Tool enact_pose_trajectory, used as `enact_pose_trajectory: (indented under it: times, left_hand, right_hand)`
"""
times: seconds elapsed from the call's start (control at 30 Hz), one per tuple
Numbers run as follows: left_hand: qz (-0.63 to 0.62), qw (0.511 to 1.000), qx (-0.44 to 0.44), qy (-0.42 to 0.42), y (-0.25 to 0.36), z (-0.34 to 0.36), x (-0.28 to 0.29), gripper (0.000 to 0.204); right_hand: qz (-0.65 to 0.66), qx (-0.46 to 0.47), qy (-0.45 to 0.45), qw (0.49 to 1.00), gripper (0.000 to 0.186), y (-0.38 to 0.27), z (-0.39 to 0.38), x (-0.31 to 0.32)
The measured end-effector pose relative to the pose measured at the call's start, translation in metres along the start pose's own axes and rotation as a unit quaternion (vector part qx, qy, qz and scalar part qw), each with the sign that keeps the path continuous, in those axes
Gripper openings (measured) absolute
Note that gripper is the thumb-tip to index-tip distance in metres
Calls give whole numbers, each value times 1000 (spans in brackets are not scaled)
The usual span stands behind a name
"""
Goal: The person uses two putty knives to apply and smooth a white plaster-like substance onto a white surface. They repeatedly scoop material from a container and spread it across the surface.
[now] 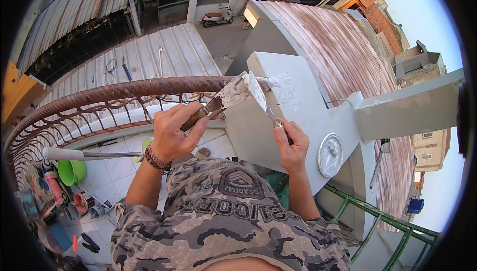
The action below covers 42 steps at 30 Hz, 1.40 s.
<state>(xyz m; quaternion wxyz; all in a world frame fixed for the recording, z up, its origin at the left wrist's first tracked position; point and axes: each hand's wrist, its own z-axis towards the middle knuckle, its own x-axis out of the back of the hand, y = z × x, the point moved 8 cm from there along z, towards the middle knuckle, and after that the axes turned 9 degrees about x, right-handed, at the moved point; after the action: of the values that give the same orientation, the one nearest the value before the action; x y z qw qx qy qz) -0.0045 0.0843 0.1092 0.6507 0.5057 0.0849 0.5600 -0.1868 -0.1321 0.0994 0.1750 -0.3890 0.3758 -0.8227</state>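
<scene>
My left hand point(175, 131) is closed around the wooden handle of a wide putty knife point(232, 92), its blade smeared with greyish-white putty. In my right hand point(292, 144) is a second putty knife point(259, 94), held by its handle, with white putty along its raised blade. The two blades are close together, near the end of the rusty railing point(164, 86) where it meets a grey wall ledge point(268, 62). Wet-looking white putty point(285, 88) is spread on that ledge. A round white lid point(331, 155) bearing a lump of putty lies to the right of my right hand.
Left on the tiled balcony floor point(103, 169) are a white-ended roller pole point(63, 154), a green bowl point(72, 171) and assorted clutter. A green metal ladder point(380, 216) stands at lower right. Beyond the railing lies a corrugated roof point(149, 54) with tools on it.
</scene>
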Motion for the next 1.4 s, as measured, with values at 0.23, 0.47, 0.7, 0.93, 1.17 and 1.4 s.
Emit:
enact_pose_trajectory:
  times: [0.23, 0.47, 0.7, 0.93, 1.17, 1.4]
  left_hand:
    - [-56, 998, -16, 29, 7, 0, 13, 29]
    - [-20, 1000, 8, 5, -1, 9, 3, 29]
    - [36, 999, -23, 0, 7, 15, -12, 29]
    - [42, 999, -28, -15, 8, 20, -12, 29]
    - [14, 998, -25, -62, 16, 29, -12, 31]
    - [8, 998, -53, 21, 24, 46, 11, 27]
  right_hand:
    - [-110, 29, 11, 993, 28, 16, 4, 13]
    - [346, -251, 13, 904, 39, 32, -22, 11]
    - [381, -265, -8, 886, 42, 26, -33, -2]
    - [346, -256, -29, 902, 37, 24, -33, -3]
    - [235, -160, -122, 951, 35, 30, -35, -4]
    - [339, -307, -9, 889, 38, 41, -34, 11]
